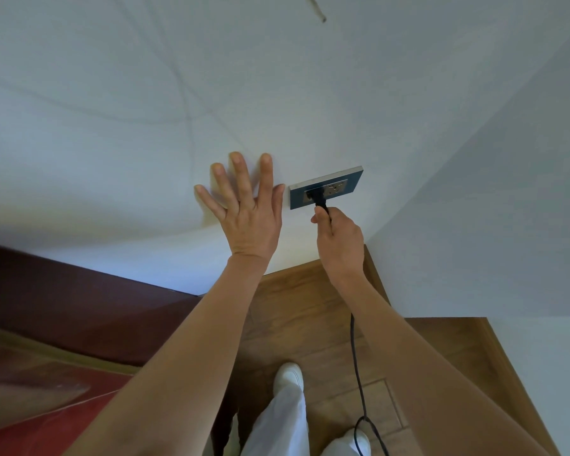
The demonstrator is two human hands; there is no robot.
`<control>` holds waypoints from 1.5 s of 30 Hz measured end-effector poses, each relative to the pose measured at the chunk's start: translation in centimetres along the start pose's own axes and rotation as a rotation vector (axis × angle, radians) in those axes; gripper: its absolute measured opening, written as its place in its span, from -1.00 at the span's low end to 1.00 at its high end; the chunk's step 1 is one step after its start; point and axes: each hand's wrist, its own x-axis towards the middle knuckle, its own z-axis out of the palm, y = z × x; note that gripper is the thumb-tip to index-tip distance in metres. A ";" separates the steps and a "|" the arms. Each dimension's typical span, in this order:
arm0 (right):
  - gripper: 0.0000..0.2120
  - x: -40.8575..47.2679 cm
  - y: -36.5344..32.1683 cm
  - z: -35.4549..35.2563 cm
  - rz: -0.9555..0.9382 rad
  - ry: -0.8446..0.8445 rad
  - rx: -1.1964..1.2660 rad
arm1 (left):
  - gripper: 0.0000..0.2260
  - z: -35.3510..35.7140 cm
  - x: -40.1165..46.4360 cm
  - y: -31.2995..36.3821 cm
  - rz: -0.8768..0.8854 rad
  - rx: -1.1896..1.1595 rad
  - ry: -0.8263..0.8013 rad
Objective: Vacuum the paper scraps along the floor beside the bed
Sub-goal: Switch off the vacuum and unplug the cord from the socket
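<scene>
Left hand: your left hand [248, 210] lies flat on the white wall [119, 133], fingers spread and straight, just at 9 o'clock of the outlet.
Right hand: your right hand [338, 240] pinches the black plug [320, 200] seated in the blue-framed outlet [326, 187].
Cord: the black cord [357, 373] trails toward 6 o'clock over the wooden floor [297, 311], past your white shoes [288, 373].
Bed: a dark red bed edge [63, 301] sits at 8 o'clock.
Paper scraps: none visible here.
</scene>
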 end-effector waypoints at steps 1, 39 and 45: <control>-0.61 0.0 0.0 0.1 -0.009 0.000 0.000 | -0.26 0.0 0.0 0.0 -0.001 0.002 0.000; -0.69 -9.8 8.9 -4.2 -0.050 0.043 -0.034 | -0.48 -8.0 -3.9 3.8 0.016 -0.017 -0.516; -0.74 -14.8 12.2 -8.6 0.033 0.056 0.042 | -0.50 -12.4 -10.1 7.4 0.216 -0.117 -0.726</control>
